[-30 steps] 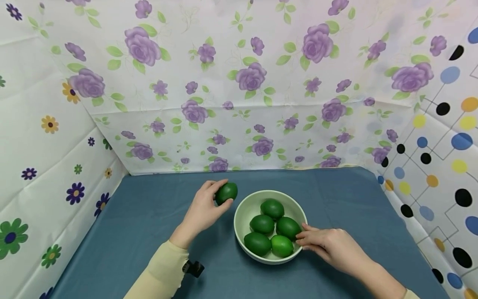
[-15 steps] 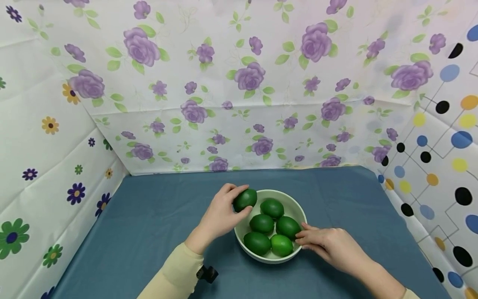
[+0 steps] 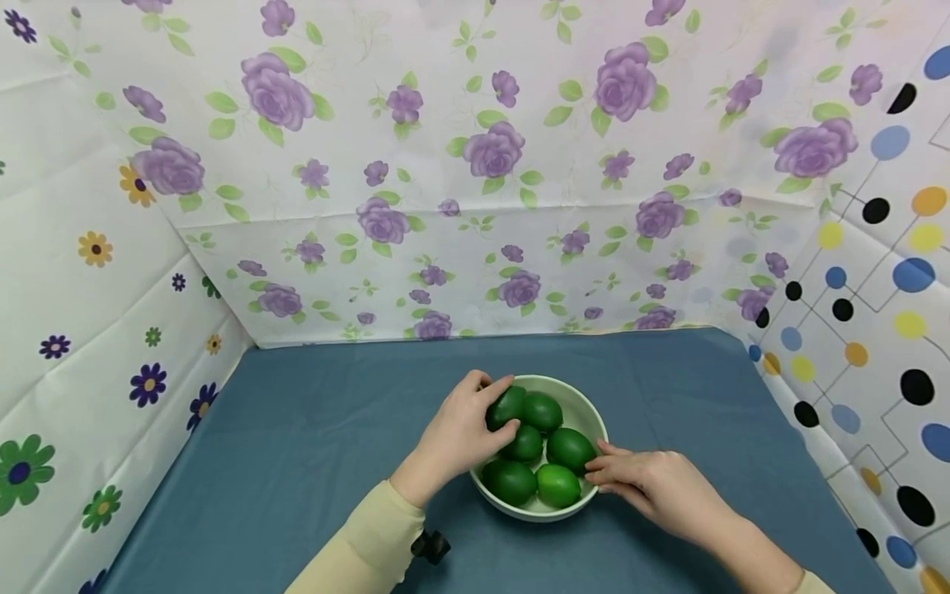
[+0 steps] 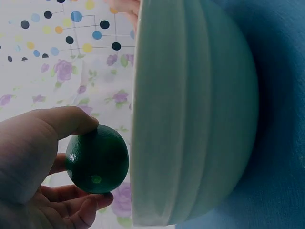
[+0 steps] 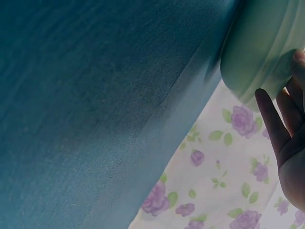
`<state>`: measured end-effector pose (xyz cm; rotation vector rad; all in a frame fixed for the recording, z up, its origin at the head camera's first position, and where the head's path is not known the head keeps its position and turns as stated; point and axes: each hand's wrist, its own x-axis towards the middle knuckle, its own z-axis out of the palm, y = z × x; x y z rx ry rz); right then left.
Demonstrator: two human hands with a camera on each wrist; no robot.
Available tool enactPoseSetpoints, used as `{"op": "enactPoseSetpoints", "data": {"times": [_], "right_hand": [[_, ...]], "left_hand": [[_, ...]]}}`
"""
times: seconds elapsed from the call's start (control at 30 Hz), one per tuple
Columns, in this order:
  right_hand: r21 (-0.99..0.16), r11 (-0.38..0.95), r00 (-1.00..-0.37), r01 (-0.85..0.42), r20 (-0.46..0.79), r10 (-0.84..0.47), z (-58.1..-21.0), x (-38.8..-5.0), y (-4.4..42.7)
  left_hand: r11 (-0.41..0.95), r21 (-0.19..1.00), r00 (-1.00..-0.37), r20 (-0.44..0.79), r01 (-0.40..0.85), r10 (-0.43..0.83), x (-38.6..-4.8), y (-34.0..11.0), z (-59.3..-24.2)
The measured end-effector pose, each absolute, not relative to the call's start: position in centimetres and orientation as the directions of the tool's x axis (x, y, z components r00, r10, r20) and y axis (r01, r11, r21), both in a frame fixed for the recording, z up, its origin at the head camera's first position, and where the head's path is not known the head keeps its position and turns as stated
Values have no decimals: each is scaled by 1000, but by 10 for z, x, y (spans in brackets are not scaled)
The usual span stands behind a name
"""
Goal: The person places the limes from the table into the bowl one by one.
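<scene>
In the head view my left hand (image 3: 462,431) holds a dark green avocado (image 3: 506,407) over the left side of a pale green bowl (image 3: 536,517). The left wrist view shows the thumb and fingertips around this avocado (image 4: 102,160), near the bowl's rim (image 4: 138,109). Inside the bowl lie several dark avocados, such as this one (image 3: 570,450), and one brighter green lime (image 3: 558,486). My right hand (image 3: 660,488) grips the bowl's right rim. One finger (image 5: 269,112) lies by the bowl's outer wall in the right wrist view; part of that hand falls outside the picture.
A blue cloth (image 3: 319,429) covers the table under the bowl. Flower-patterned sheeting (image 3: 416,272) stands behind it and at the left, with dotted sheeting (image 3: 853,412) at the right. A small black device (image 3: 430,546) is strapped at the left wrist.
My left hand has carried the avocado rightward, from beside the bowl to over its left side, lowering it among the other fruit. The right hand has stayed at the rim.
</scene>
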<state>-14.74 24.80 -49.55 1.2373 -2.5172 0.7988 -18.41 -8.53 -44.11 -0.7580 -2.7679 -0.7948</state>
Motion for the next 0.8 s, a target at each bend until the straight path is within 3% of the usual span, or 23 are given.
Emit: {"op": "enactPoseSetpoints", "data": {"times": [0.2, 0.5, 0.8], "right_hand": [[-371, 491, -614, -788, 422, -667, -495, -147, 247], [-361, 493, -610, -792, 434, -662, -493, -147, 246], [-361, 502, -618, -786, 427, -660, -494, -147, 246]], "left_hand": [[756, 398, -853, 279, 520, 441, -184, -83, -440], [816, 180, -825, 274, 549, 494, -184, -73, -444], [841, 121, -826, 305, 527, 474, -184, -68, -449]]}}
